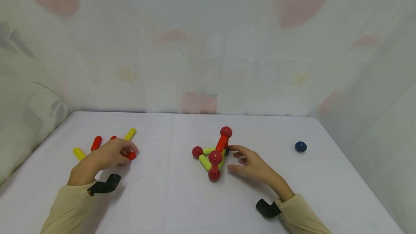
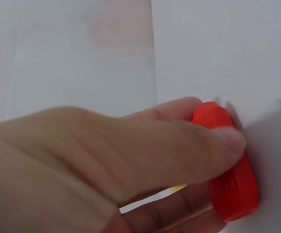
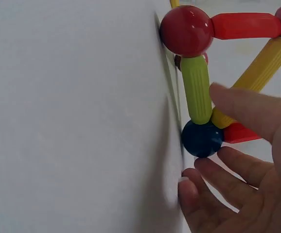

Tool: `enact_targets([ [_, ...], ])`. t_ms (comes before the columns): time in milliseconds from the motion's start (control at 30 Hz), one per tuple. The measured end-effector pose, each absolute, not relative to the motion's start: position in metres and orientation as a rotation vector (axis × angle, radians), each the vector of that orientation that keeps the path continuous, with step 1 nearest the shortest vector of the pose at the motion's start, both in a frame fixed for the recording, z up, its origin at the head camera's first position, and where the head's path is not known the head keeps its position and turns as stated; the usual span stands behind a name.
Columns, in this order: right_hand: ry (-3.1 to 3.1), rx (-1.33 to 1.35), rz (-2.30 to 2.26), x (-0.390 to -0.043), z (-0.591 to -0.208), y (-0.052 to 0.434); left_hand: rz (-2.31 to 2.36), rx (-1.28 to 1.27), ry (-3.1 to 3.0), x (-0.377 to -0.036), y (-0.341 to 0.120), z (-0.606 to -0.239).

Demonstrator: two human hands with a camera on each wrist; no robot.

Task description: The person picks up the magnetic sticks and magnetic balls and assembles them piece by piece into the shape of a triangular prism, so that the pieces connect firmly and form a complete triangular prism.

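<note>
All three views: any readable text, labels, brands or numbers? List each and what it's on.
None readable in any view.
Red stick pinched by the left hand: ribbed surface only, no lettering.
Stick-and-ball structure beside the right hand: plain colours, no marks.
Loose blue ball: plain.
Black wrist mounts: no print visible.
Backdrop cloth: faint floral pattern, no words.

A white surface (image 1: 182, 198) carries a structure (image 1: 214, 154) of red balls, red and yellow-green rods and one dark blue ball. Loose rods (image 1: 97, 142) are red and yellow. A navy ball (image 1: 300, 146) lies apart. Sleeves (image 1: 65, 212) are beige; the backdrop (image 1: 208, 46) is white with faded pink blotches.
</note>
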State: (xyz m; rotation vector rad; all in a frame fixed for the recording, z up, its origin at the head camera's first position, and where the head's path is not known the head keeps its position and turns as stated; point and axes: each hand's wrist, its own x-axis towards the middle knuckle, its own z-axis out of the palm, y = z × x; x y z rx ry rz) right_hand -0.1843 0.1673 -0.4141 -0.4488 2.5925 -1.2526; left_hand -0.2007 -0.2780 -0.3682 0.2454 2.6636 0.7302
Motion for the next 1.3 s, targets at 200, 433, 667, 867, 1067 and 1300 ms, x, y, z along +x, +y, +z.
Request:
enact_targets([
  [200, 2.576, -0.458, -1.242, -0.182, -0.412, 0.163, 0.734, 0.237, 2.672, -0.199, -0.271, -0.368],
  [433, 2.475, -0.679, -1.228, -0.177, -0.408, 0.158, 0.73, 0.309, 2.695, -0.199, -0.26, -0.37],
  [667, 2.458, -0.778, -1.216, -0.172, -0.409, 0.148, 0.729, 0.456, 2.767, -0.198, -0.246, -0.368],
  [867, 2.478, -0.819, -1.142, -0.169, -0.411, 0.144, 0.741, 0.536, 2.773, -0.197, -0.225, -0.372],
  [1067, 2.47, -0.835, -1.138, -0.168, -0.411, 0.143, 0.853, 0.635, 2.758, -0.197, -0.2, -0.378],
  [1300, 2.459, -0.795, -1.165, -0.168, -0.41, 0.143, 1.06, 0.79, 2.722, -0.194, -0.18, -0.383],
])
